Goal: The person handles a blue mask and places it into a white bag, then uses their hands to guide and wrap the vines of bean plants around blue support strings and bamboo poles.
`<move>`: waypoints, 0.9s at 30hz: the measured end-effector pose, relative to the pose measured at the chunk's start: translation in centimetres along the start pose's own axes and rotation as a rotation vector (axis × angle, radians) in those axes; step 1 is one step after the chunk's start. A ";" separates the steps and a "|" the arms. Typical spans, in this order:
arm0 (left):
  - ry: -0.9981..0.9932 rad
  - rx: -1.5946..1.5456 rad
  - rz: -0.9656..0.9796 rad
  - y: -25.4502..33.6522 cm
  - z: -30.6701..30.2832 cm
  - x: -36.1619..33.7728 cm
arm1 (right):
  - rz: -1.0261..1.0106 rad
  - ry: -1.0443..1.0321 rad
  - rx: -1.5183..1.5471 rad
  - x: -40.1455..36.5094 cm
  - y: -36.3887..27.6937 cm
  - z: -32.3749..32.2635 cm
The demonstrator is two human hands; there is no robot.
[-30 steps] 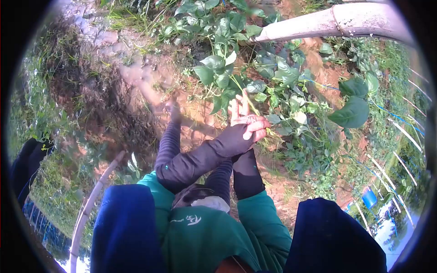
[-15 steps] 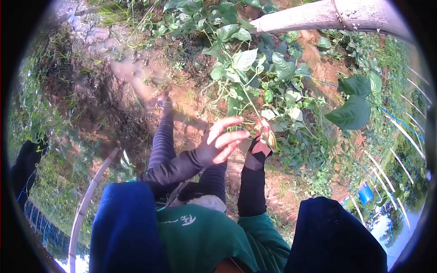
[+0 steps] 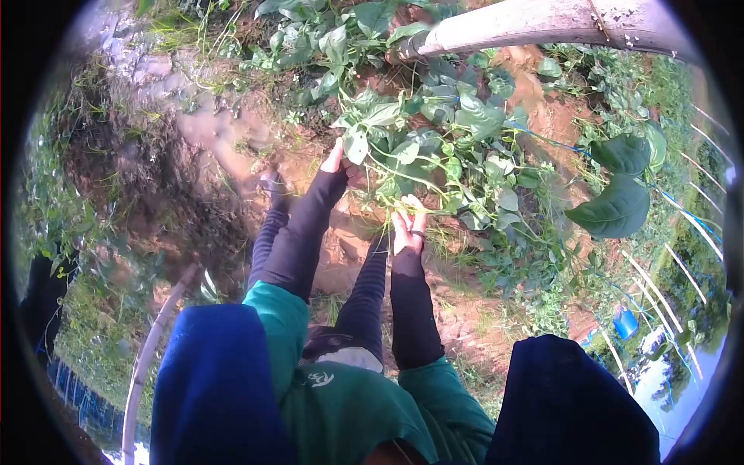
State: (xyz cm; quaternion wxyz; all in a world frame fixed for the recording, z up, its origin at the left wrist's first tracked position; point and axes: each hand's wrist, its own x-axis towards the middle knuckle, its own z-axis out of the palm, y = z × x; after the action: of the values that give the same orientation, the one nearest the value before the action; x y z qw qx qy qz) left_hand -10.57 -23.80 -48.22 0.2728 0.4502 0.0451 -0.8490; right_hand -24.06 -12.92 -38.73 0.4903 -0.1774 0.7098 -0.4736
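Observation:
A leafy green vine (image 3: 407, 151) stretches between my two hands above the wet ground. My left hand (image 3: 338, 161) is closed at the vine's left end, its fingers partly covered by leaves. Lower and to the right, my right hand (image 3: 409, 225) is closed on the vine's thin stems, with a dark band round one finger. Pale and darker leaves hang over and around both hands.
A thick pole (image 3: 535, 29) crosses the top right. A blue cord (image 3: 542, 139) runs through plants on the right, past large leaves (image 3: 616, 205). A thinner pole (image 3: 155, 333) leans at lower left. Muddy, wet soil (image 3: 217, 139) lies at upper left.
My left hand has moved up and forward, from open beside the right hand to closed at the leaves. My right hand has shifted slightly left, and the pod-like thing in it no longer shows.

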 end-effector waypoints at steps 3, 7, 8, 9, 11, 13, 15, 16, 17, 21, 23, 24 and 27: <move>-0.138 -0.109 0.116 1.1 0.9 -3.0 | 0.145 0.048 0.374 1.5 5.1 0.6; -0.065 -0.251 0.114 3.1 3.6 -4.9 | -0.146 -0.136 -0.085 3.6 6.2 3.9; -0.044 -0.211 0.090 3.5 4.2 -4.8 | -0.158 -0.177 -0.108 4.4 6.3 4.5; -0.024 -0.171 0.064 3.8 4.5 -4.6 | -0.171 -0.217 -0.132 5.2 6.5 5.0; -0.073 -0.159 0.119 4.2 4.0 -3.4 | -0.192 -0.300 -0.187 5.9 6.7 5.4; -0.012 0.053 0.172 5.5 3.7 -3.1 | 0.085 -0.254 -0.543 4.9 2.3 3.1; 0.157 0.195 0.201 5.2 2.2 -1.4 | 0.217 -0.205 -0.546 3.0 -2.2 2.2; 0.279 0.331 0.235 5.2 2.2 -1.1 | 0.003 -0.186 -0.723 2.2 -2.1 1.2; 0.451 0.697 0.494 4.9 1.1 0.0 | -0.216 -0.166 -0.895 1.6 -2.0 0.5; 0.511 1.235 1.005 7.2 2.6 -0.3 | -0.306 -0.264 -0.810 0.6 -2.0 -0.7; 0.278 1.633 1.338 8.4 5.5 -1.0 | -0.337 -0.260 -0.728 0.6 -1.7 -0.7; 0.275 1.634 1.340 8.7 5.1 -0.1 | -0.372 -0.254 -0.651 0.7 -1.6 -0.8; -0.284 1.802 0.727 10.2 1.3 6.6 | -0.185 -0.246 -0.652 1.8 -1.7 -2.0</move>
State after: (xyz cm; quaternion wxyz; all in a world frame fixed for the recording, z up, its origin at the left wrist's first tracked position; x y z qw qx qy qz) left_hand -9.35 -35.63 -50.97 0.0746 0.3699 -0.7942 -0.4763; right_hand -26.94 -14.03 -38.09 0.4448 -0.4438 0.7400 -0.2399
